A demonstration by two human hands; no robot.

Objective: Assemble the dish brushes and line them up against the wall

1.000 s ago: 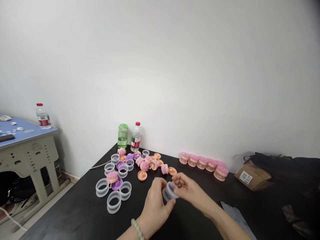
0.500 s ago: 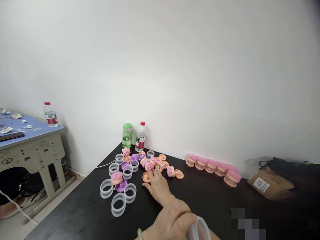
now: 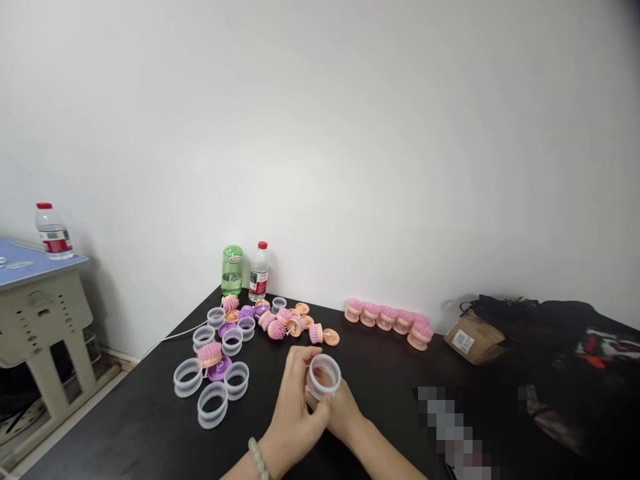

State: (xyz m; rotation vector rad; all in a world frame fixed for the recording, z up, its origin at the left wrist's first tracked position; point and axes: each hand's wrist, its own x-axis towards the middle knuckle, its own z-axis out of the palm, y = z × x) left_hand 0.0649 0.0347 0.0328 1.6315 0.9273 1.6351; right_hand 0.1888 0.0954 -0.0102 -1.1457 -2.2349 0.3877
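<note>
My left hand [image 3: 295, 407], with a beaded bracelet at the wrist, grips a clear plastic ring [image 3: 325, 375] over the near part of the table. Close behind it is my right hand [image 3: 345, 407], its fingers closed and mostly hidden by the ring and the left hand; a peach-coloured round base seems to be in them, barely visible. Ahead lie loose pink bristle heads [image 3: 277, 329], peach bases [image 3: 331, 337], purple bases [image 3: 219, 369] and purple bristle heads. Several more clear rings [image 3: 213, 405] lie to the left. A pink bristle head [image 3: 210, 355] leans by a purple base.
Assembled pink-topped brushes [image 3: 386, 318] stand in a row by the wall. Behind the loose parts are a green bottle [image 3: 232, 270] and a water bottle [image 3: 259, 272]. A paper bag [image 3: 475, 338] and dark cloth [image 3: 550, 333] lie right; a blue desk [image 3: 45, 270] stands left.
My right hand has drawn back from the pile, and the nearest peach base is gone from there. My left hand brought the clear ring forward to meet it. The view has turned right.
</note>
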